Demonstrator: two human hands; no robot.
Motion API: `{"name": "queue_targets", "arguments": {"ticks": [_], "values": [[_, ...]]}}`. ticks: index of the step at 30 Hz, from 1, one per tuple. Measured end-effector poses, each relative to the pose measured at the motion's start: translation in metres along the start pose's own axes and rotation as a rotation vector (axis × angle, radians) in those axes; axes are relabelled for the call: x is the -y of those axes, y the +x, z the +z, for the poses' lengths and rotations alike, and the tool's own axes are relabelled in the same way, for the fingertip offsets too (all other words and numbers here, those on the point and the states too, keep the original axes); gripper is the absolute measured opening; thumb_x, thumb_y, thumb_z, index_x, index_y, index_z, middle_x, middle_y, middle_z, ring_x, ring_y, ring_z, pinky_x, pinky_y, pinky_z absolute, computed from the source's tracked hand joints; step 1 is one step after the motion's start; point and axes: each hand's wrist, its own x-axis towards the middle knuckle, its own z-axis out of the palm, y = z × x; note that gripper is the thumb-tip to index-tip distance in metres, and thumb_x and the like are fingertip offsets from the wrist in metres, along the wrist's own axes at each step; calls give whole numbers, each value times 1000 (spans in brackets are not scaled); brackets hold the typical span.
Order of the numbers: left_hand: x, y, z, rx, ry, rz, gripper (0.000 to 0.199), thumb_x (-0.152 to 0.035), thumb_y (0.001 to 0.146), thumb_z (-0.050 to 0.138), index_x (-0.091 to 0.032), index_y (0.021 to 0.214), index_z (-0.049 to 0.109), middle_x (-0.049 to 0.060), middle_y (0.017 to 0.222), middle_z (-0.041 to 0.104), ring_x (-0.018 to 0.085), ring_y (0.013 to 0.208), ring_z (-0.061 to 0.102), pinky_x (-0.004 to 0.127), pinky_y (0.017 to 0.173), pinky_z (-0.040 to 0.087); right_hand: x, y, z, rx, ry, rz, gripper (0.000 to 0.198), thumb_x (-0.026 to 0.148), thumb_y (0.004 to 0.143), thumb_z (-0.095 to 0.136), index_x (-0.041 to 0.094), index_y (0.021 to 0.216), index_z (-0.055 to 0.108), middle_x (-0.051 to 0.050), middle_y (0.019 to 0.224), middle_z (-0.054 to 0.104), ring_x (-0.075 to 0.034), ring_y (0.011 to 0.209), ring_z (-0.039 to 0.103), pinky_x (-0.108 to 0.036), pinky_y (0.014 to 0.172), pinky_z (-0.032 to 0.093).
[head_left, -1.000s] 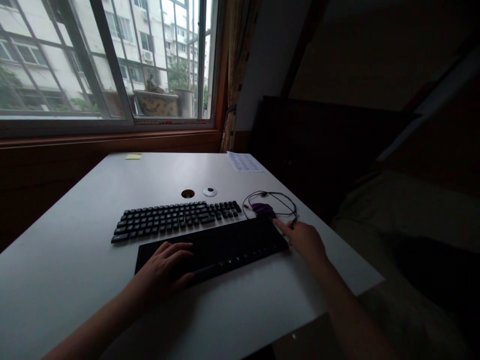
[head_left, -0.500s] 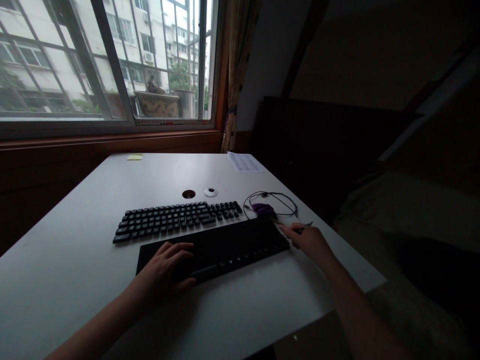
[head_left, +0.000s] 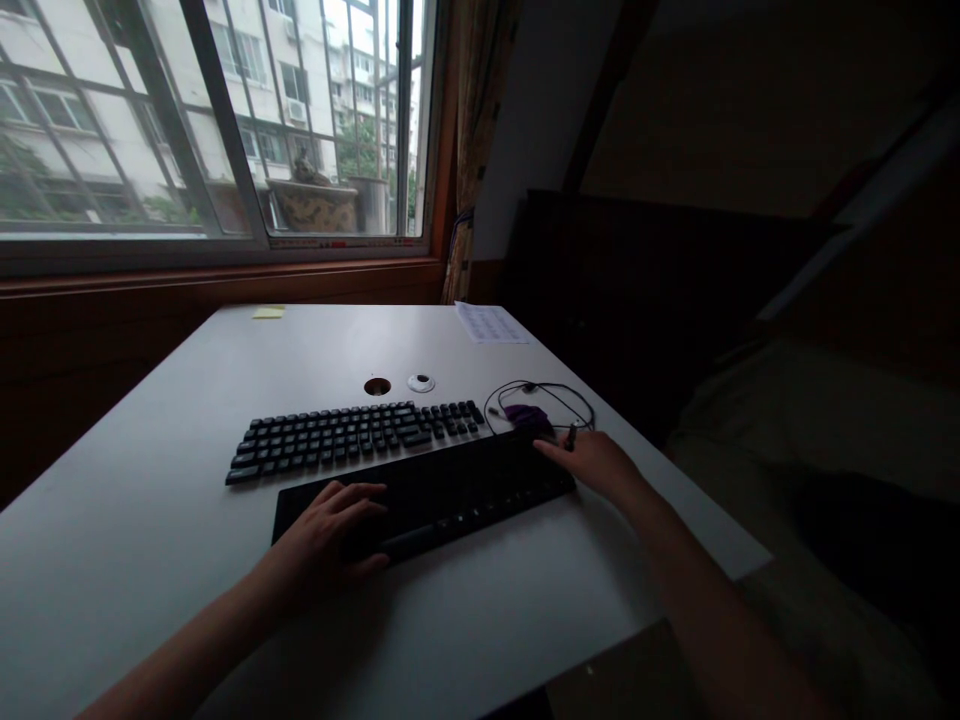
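Note:
A long black keyboard point(head_left: 450, 490) lies slightly aslant on the white table, its top dark and hard to make out, with a few keys showing along the near edge. My left hand point(head_left: 337, 525) grips its left end, fingers stretched over the top and thumb along the near edge. Closed over the far right corner, my right hand point(head_left: 592, 460) holds a small thin tool point(head_left: 571, 437) whose dark end sticks up; its kind is unclear. Just behind lies a block of black keycaps point(head_left: 352, 437) in keyboard order, on the tabletop or a pale base; I cannot tell which.
A purple cloth point(head_left: 527, 418) and a looped black cable point(head_left: 577, 395) lie behind the right hand. Farther back are a round hole point(head_left: 377, 387) in the table point(head_left: 150, 450), a white ring-shaped cover point(head_left: 421, 383), a printed sheet point(head_left: 491, 324) and yellow notes point(head_left: 268, 312).
My right hand has moved left onto the keyboard's right corner, and the tool in it has turned more upright. My left hand and the keyboard have barely moved.

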Motion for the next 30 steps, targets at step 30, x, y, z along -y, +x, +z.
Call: {"name": "queue_targets", "arguments": {"ticks": [30], "values": [[-2, 0, 0, 25, 0, -53, 29, -30, 77, 73, -23, 104, 65, 7, 132, 59, 31, 112, 55, 52, 92, 52, -13, -22, 8, -112, 132, 41, 55, 68, 83, 52, 21, 55, 56, 0, 48, 56, -18, 52, 57, -27, 54, 33]]}}
